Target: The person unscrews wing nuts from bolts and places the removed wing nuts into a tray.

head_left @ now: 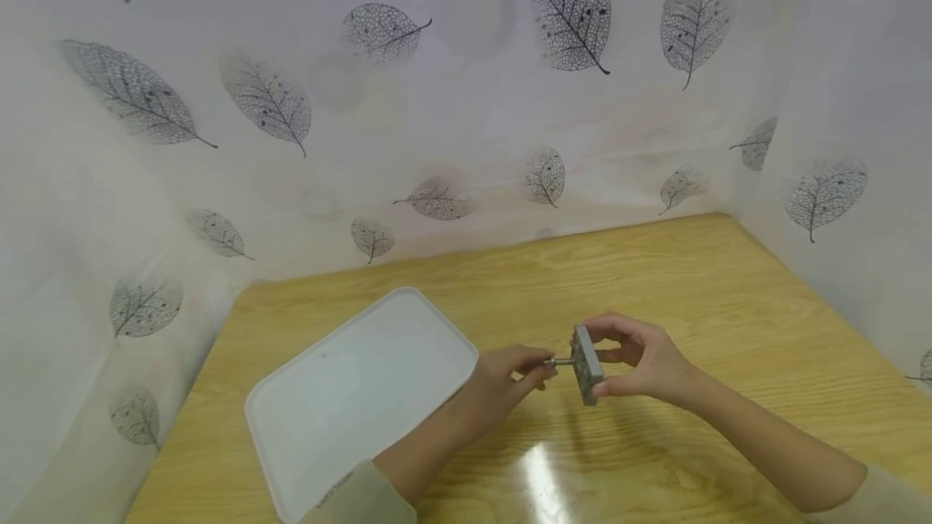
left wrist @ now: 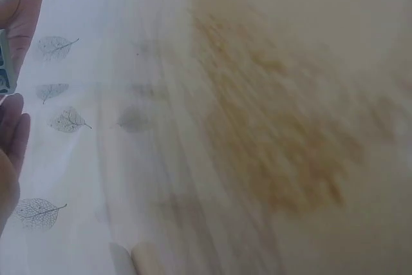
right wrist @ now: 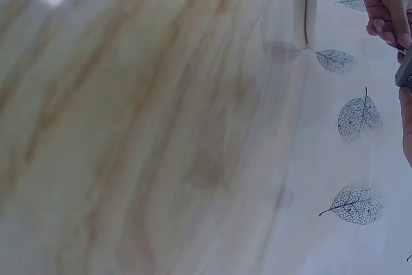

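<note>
Above the table, my right hand (head_left: 644, 358) grips a grey rectangular metal block (head_left: 588, 366) by its edges, thumb below and fingers above. The block is tilted, with recesses or holes on the side facing left. My left hand (head_left: 507, 376) pinches the outer end of a slim metal bolt (head_left: 561, 361), whose other end meets that side. How deep it sits in the block cannot be seen. In the left wrist view the block (left wrist: 6, 66) shows only at the left border; in the right wrist view the block (right wrist: 405, 72) is cut off at the right border.
A white rectangular tray (head_left: 364, 395) lies on the wood-grain table (head_left: 655, 281), left of the hands and partly under the left forearm. Pale curtains (head_left: 466, 120) printed with leaves hang behind the table and along both sides.
</note>
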Tool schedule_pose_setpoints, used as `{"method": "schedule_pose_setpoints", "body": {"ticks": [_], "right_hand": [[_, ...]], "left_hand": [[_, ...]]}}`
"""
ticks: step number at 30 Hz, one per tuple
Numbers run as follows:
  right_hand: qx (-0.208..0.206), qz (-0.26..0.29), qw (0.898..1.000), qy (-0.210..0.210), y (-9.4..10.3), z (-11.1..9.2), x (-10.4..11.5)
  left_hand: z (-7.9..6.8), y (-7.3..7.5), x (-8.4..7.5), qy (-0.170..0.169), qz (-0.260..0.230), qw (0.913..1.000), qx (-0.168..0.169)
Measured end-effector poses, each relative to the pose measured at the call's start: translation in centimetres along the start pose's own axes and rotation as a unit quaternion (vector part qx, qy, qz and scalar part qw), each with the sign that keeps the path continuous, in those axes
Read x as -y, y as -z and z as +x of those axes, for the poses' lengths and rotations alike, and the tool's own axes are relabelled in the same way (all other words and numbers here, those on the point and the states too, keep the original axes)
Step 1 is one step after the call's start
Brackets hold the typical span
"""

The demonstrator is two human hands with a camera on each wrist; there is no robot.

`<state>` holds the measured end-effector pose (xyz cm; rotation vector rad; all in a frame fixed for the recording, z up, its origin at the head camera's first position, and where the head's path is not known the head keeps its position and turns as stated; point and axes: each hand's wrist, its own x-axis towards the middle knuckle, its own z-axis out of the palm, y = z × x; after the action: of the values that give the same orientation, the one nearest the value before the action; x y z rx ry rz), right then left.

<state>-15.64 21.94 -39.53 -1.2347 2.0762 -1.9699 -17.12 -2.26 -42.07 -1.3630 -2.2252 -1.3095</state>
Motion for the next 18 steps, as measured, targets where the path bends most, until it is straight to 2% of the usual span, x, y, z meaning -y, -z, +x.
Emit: {"method": "schedule_pose_setpoints", "body": {"ticks": [2, 5, 8, 10, 12, 14, 16, 17, 18], "right_hand": [[-0.002, 0.001, 1.0, -0.01, 0.0, 0.0, 0.1], [-0.004, 0.004, 1.0, -0.018, 0.0, 0.0, 0.2], [-0.001, 0.005, 1.0, -0.009, 0.0, 0.0, 0.2], [0.001, 0.006, 1.0, -0.001, 0.0, 0.0, 0.3], [-0.001, 0.007, 1.0, -0.001, -0.1, 0.0, 0.3], [-0.005, 0.007, 1.0, -0.008, -0.1, 0.0, 0.4], [-0.003, 0.004, 1.0, -0.005, -0.1, 0.0, 0.4], [-0.005, 0.003, 1.0, -0.01, -0.1, 0.0, 0.4], [-0.003, 0.002, 1.0, -0.005, -0.1, 0.0, 0.3]], "left_hand": [[0.1, 0.0, -0.4, 0.072, -0.059, 0.9956, 0.011], [0.1, -0.1, -1.0, 0.159, -0.13, 0.9786, 0.019], [0.1, -0.1, -1.2, 0.205, -0.162, 0.965, 0.022], [0.1, -0.1, -1.2, 0.209, -0.15, 0.966, 0.019], [0.0, -0.1, -1.0, 0.186, -0.124, 0.9746, 0.014], [0.0, -0.1, -0.7, 0.142, -0.08, 0.9866, 0.009], [0.0, 0.1, -0.4, 0.063, 0.007, 0.9979, 0.013], [0.0, 0.1, -0.3, 0.021, 0.056, 0.998, 0.017], [-0.1, 0.2, -0.2, -0.023, 0.105, 0.9939, 0.02]]}}
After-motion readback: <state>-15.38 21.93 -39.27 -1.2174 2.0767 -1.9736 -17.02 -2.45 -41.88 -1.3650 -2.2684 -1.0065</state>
